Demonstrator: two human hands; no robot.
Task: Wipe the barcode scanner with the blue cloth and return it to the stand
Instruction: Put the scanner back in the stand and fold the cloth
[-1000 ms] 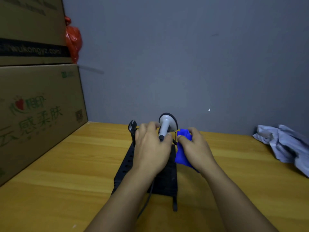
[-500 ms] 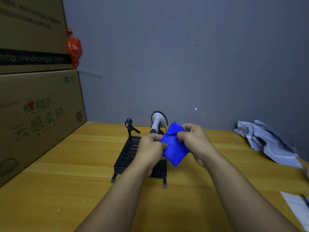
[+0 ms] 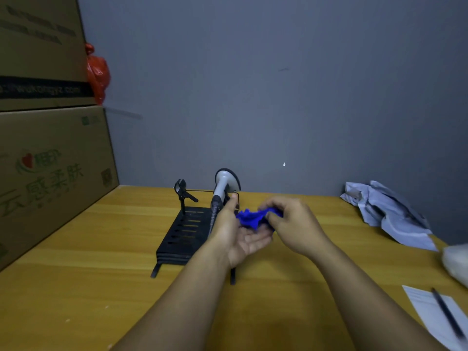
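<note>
Grey wall (image 3: 278,84) filled the background, and below it a yellow wooden table (image 3: 76,287) carried everything I could see. At the far left I counted two cardboard boxes stacked one on the other. On the upper box (image 3: 38,46) a black band bore pale lettering that was too blurred for me to read beyond what looked like a web address ending in ".com". On the lower box (image 3: 50,173) I saw a red heart logo and large green Chinese characters, among them "柔肤", plus a small square code near its right edge. One red plastic bag (image 3: 97,72) hung behind the boxes.

One black slotted stand (image 3: 184,231) sat mid-table, and the one barcode scanner (image 3: 222,186), grey with a dark rim, rested upright at its far end, its cord running down beside my left wrist. My left hand (image 3: 243,234) lay palm up and open, just in front of the scanner, with the blue cloth (image 3: 253,217) bunched on its fingers. My right hand (image 3: 293,224) pinched that same cloth from the other side. The cloth was not touching the scanner.

To the right I counted one crumpled grey wrapper (image 3: 390,214), one white sheet (image 3: 435,315) with a single dark pen (image 3: 445,312) lying on it, and a blurred white object (image 3: 455,264) at the edge.
</note>
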